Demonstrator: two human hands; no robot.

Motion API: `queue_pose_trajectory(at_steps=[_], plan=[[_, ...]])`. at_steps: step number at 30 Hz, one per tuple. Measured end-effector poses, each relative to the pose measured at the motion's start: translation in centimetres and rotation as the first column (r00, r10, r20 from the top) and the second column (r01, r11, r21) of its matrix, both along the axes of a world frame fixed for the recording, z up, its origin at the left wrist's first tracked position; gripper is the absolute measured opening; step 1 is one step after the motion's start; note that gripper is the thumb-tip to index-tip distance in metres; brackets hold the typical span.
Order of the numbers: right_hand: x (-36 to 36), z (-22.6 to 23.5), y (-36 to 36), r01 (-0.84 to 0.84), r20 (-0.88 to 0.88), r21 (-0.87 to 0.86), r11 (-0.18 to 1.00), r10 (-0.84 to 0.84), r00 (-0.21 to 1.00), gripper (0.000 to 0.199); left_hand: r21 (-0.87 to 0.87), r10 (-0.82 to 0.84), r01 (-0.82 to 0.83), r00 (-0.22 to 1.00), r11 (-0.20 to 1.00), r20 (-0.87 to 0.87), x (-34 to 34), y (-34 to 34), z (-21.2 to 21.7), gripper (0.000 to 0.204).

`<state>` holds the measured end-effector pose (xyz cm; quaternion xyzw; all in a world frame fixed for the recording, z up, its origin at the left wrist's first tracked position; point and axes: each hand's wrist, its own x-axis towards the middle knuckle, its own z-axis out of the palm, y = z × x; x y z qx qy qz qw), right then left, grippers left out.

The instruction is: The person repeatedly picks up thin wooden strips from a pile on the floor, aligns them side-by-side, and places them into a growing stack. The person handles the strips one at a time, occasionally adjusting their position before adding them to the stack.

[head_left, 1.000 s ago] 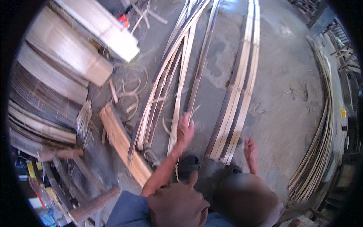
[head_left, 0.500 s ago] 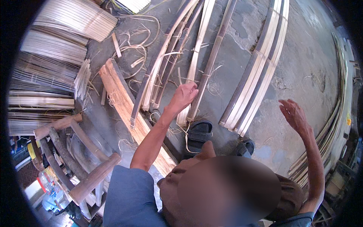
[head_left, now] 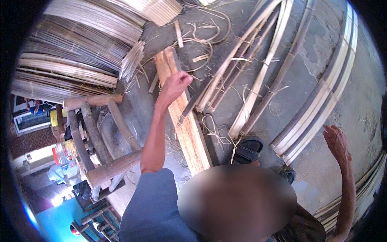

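My left hand (head_left: pixel 175 89) is raised over the far part of a thick pale wooden plank (head_left: pixel 194 146). Its fingers are curled together; whatever they may hold is too small to make out. Beside it, to the right, lies a group of long dark and pale split strips (head_left: pixel 219 78), one end resting on the plank. A pale strip (head_left: pixel 258 82) and a dark strip (head_left: pixel 277 85) lie farther right. My right hand (head_left: pixel 338 144) hangs with fingers loosely apart, holding nothing, beside a tied bundle of flat strips (head_left: pixel 308 112).
Stacks of slatted pieces (head_left: pixel 86 44) fill the far left. Nearer stands a low frame of round poles (head_left: pixel 115 165). Loose fibre strands (head_left: pixel 211 36) lie on the concrete floor. Long thin strips (head_left: pixel 363 189) run along the right side. My sandal (head_left: pixel 249 148) is close to the strip ends.
My left hand has moved left, from the pale and dark strips to over the plank. The view has swung left, so the floor items appear farther right. My right hand still hangs free.
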<state>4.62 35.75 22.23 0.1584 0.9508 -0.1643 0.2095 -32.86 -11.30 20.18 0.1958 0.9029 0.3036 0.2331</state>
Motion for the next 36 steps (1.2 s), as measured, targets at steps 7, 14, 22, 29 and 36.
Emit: queue_pose_trajectory(at_steps=[7,14,22,29,36], plan=[[-1.5,-2.3,-2.5,-0.036,-0.006,-0.044,0.998,0.035,0.999,0.028,-0.153,-0.077,0.117,0.965,0.981,0.249,0.9,-3.2,-5.1,0.048],[0.0,-2.2,-4.0,-0.063,0.073,-0.008,0.998,0.063,0.995,0.028,-0.215,-0.222,0.236,0.971,0.948,0.091,1.3,-2.8,-4.2,0.049],[-3.8,-3.1,-3.2,-0.177,-0.095,0.007,0.984,0.177,0.980,0.020,0.163,-0.010,-0.130,0.751,0.978,0.660,6.0,-0.5,-0.2,0.038],[-17.1,-2.4,-10.8,0.260,-0.165,-0.686,0.680,-0.493,0.854,0.047,0.348,-0.220,-0.356,0.353,0.867,0.909,13.1,7.6,0.2,0.047],[-22.0,-3.5,-12.1,0.243,0.132,-0.969,0.048,-0.732,0.668,0.040,0.468,-0.383,-0.455,0.270,0.758,0.883,12.3,10.5,-0.8,0.067]])
